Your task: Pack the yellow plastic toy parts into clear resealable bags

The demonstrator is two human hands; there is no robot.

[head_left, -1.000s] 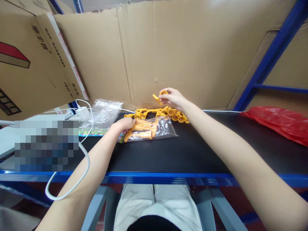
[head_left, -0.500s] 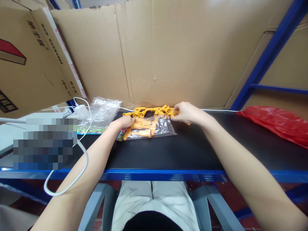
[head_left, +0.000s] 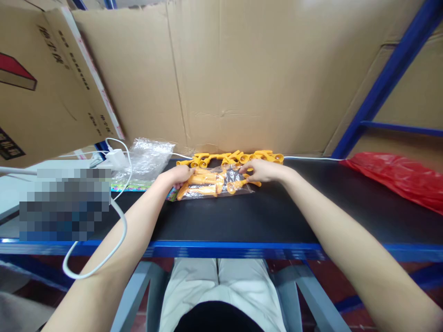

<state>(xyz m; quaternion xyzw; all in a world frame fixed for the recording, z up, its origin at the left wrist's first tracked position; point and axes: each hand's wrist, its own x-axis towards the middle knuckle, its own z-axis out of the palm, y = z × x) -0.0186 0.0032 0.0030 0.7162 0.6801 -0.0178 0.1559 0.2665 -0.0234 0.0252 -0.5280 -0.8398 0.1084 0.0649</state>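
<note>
My left hand (head_left: 180, 176) pinches the left end of a clear plastic bag (head_left: 226, 177) lying on the black tabletop. Several yellow horn-shaped plastic pieces (head_left: 202, 179) show through the film, with a coloured printed corner (head_left: 172, 195) beside my fingers. At the bag's right end, my right hand (head_left: 261, 170) is closed on one yellow horn-shaped piece (head_left: 255, 183). Its flared end points left, over or inside the bag's right part; I cannot tell which. Behind both hands, more yellow horn-shaped pieces (head_left: 204, 160) lie in a row along the cardboard.
Flattened clear bags (head_left: 148, 154) and a white charger with a cable (head_left: 116, 158) are at left, near a pixelated patch. A red plastic bag (head_left: 398, 177) lies at right. Tall cardboard (head_left: 249, 83) stands behind the table, whose front edge (head_left: 235, 249) is blue.
My right hand has moved from the row at the back towards me and slightly left, bringing a yellow horn-shaped piece to the bag's right end. The left hand stays in place.
</note>
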